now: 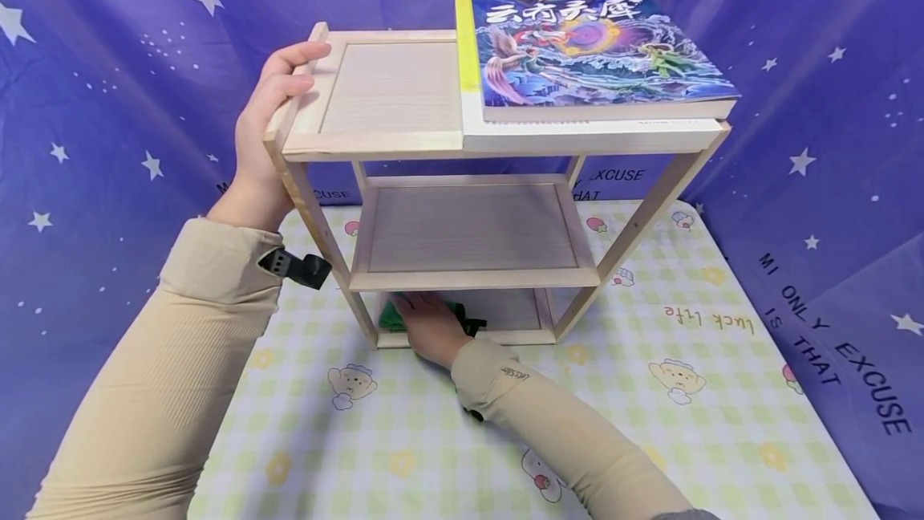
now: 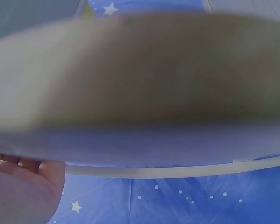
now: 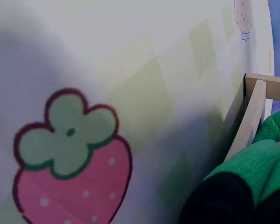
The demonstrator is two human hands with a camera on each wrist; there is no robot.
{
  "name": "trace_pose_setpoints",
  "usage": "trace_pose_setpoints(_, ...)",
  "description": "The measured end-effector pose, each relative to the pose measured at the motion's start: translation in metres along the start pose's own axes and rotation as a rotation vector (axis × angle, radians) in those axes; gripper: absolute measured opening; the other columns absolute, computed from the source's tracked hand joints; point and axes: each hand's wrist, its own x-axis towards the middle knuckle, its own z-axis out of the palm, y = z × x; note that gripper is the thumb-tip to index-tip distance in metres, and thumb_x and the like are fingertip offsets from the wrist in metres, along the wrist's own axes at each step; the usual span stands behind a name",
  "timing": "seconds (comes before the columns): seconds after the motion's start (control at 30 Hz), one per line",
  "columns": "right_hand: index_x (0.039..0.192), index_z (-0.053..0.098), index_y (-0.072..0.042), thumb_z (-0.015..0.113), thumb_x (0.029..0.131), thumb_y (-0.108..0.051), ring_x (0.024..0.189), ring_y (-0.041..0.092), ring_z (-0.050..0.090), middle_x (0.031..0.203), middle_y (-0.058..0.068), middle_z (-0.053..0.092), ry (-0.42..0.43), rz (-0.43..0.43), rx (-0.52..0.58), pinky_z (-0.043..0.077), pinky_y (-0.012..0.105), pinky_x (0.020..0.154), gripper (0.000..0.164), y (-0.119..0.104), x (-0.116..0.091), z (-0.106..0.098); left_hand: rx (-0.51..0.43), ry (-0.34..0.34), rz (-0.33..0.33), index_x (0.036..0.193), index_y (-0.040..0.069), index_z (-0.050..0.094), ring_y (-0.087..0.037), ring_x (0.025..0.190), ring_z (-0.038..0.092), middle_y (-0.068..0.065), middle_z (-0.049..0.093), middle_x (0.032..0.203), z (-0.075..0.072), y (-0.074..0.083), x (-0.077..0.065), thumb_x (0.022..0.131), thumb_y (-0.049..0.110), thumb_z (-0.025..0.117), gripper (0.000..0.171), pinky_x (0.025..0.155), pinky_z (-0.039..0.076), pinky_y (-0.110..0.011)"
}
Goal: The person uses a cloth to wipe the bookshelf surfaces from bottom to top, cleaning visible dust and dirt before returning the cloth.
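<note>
Three-tier wooden shelf stands upright on the cloth-covered desk. At its ten o'clock, the left hand grips the top side rail, fingers hooked over it. At seven o'clock, a green plush cloth lies bunched on the bottom tier, the right hand over it; whether those fingers pinch it, I cannot tell. At one o'clock, an illustrated paperback lies on a white-and-yellow book.
</note>
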Motion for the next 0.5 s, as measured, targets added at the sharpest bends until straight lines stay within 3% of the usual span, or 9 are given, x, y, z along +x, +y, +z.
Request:
trace_pose_setpoints(0.23,0.148,0.042,-0.009,0.049,0.1,-0.004,0.134,0.026,0.051,0.146,0.012,0.051,0.097,-0.044,0.087,0.037,0.035,0.113,0.05,-0.0004,0.0029,0.0009,0.019,-0.008,-0.013,0.108,0.019,0.062,-0.019,0.134,0.033,-0.005,0.039,0.148,-0.0015,0.0001,-0.0001,0.092,0.014,0.04,0.028,0.105,0.028,-0.028)
trace_pose_setpoints(0.37,0.148,0.044,-0.011,0.048,0.101,-0.006,0.132,0.026,0.053,0.146,0.011,0.052,0.092,-0.05,0.152,0.04,0.035,0.111,0.048,-0.0009,0.0056,0.0026,0.017,-0.006,0.0,0.107,0.019,0.062,-0.019,0.135,0.033,-0.006,0.039,0.148,-0.0014,-0.0005,0.0002,0.091,0.013,0.04,0.028,0.105,0.028,-0.028)
trace_pose_setpoints(0.5,0.145,0.049,-0.013,0.045,0.103,-0.011,0.136,0.023,0.049,0.151,0.006,0.047,0.073,-0.052,0.088,0.037,0.034,0.113,0.043,-0.0028,0.0062,0.0057,0.011,-0.002,0.008,0.106,0.019,0.063,-0.019,0.135,0.033,-0.006,0.04,0.148,-0.0011,-0.0013,0.0006,0.091,0.012,0.039,0.029,0.105,0.028,-0.028)
